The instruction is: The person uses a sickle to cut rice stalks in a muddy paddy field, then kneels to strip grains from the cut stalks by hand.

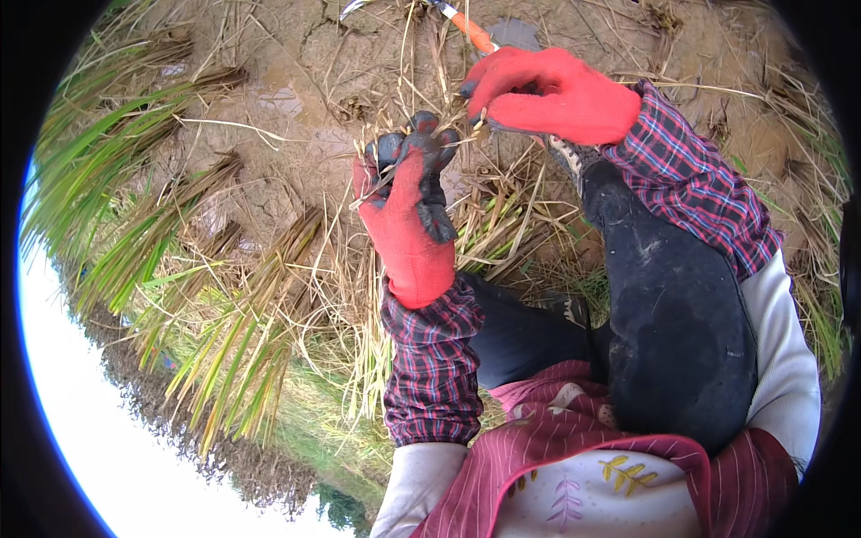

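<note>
My left hand [410, 195], in a red work glove with dark coated fingers, is closed on a few dry grain stalks [387, 176]. To its upper right is my right hand [548, 97], gloved alike, with fingers and thumb curved around a gap; a small dry grain head [479, 124] lies at its fingertips. Just beyond the right fingers an orange-and-white handle [471, 30] reaches to the top of the view, where a curved metal blade [353, 7] shows; whether the right hand touches the handle I cannot tell.
Standing green and yellow stalks [134, 215] lean in rows at the left. Cut stalks [501, 228] lie between my hands and legs. Wet muddy ground [296, 67] with puddles [514, 32] and straw spreads ahead. My bent knee [666, 282] is below the right hand.
</note>
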`<action>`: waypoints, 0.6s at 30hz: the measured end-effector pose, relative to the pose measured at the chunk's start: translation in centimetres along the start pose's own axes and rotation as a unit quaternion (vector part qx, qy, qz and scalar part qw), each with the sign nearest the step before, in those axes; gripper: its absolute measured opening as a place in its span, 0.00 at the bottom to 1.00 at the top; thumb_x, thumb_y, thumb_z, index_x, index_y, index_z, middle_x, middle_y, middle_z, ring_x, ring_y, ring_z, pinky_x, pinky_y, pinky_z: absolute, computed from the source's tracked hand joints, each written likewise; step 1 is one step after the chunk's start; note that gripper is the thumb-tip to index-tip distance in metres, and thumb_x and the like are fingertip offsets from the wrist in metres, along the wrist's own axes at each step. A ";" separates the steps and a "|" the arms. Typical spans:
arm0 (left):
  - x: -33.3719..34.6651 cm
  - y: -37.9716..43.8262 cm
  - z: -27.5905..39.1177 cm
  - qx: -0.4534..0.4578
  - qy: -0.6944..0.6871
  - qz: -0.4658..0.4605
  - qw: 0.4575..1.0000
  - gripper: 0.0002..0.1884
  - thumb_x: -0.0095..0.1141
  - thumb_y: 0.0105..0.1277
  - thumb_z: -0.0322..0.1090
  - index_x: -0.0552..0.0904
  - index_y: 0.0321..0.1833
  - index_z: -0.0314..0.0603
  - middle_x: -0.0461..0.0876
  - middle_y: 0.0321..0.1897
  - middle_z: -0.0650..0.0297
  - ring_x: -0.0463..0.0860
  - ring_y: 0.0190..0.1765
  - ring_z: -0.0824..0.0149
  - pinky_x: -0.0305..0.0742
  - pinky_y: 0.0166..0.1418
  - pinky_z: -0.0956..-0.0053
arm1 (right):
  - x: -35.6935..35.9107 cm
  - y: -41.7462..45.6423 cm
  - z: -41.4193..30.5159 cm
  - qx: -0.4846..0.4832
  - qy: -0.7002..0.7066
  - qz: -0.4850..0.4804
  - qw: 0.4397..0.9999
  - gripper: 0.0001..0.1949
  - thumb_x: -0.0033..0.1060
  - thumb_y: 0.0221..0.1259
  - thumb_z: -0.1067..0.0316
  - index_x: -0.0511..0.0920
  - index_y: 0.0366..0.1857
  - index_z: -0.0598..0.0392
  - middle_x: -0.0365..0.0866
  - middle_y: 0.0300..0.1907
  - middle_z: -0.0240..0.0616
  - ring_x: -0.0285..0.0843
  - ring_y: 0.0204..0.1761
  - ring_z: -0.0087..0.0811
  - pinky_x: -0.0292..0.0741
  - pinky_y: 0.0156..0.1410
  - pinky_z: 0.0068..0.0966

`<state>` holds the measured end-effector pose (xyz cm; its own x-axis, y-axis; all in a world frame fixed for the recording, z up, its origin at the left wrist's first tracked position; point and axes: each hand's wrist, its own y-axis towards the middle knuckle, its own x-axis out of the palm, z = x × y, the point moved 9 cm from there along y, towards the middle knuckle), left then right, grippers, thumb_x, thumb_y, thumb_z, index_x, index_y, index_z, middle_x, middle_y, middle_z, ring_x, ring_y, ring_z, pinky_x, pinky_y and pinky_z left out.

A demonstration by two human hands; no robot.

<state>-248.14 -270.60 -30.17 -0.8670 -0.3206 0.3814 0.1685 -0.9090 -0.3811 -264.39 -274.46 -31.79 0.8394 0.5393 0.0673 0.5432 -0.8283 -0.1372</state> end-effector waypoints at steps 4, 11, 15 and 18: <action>0.2 -0.1 0.2 -0.012 -0.002 0.000 1.000 0.11 0.54 0.59 0.22 0.72 0.44 0.35 0.79 0.44 0.51 0.79 0.50 0.56 0.77 0.53 0.62 | -1.0 -0.2 -1.1 0.022 0.021 0.032 0.999 0.08 0.53 0.61 0.70 0.79 0.41 0.56 0.72 0.51 0.39 0.73 0.43 0.22 0.70 0.44 0.19; 0.7 0.3 -0.5 -0.034 -0.056 -0.048 0.997 0.11 0.55 0.59 0.25 0.73 0.44 0.36 0.79 0.45 0.50 0.80 0.46 0.60 0.77 0.49 0.66 | -2.4 -0.3 -1.3 -0.074 -0.020 0.079 0.994 0.10 0.53 0.60 0.71 0.78 0.45 0.54 0.71 0.55 0.37 0.71 0.36 0.16 0.70 0.37 0.15; 0.6 0.3 -0.7 -0.049 -0.063 -0.060 0.995 0.11 0.55 0.59 0.25 0.73 0.44 0.36 0.78 0.46 0.50 0.80 0.44 0.61 0.77 0.48 0.68 | -1.5 -0.4 -2.5 -0.106 0.004 0.068 0.992 0.14 0.60 0.54 0.70 0.79 0.46 0.53 0.73 0.52 0.36 0.72 0.40 0.19 0.71 0.42 0.19; 0.4 0.2 -0.6 -0.053 -0.043 -0.032 0.997 0.11 0.55 0.59 0.26 0.73 0.44 0.35 0.79 0.45 0.51 0.80 0.42 0.63 0.77 0.47 0.69 | -0.8 -0.6 -4.6 -0.173 -0.069 0.069 0.980 0.15 0.65 0.50 0.66 0.79 0.44 0.53 0.78 0.46 0.34 0.76 0.45 0.25 0.74 0.49 0.25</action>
<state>-248.78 -270.74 -30.61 -0.8306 -0.2882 0.4764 0.0594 -0.8966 -0.4389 -265.32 -275.16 -27.20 0.9081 0.4136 -0.0651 0.4177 -0.8841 0.2097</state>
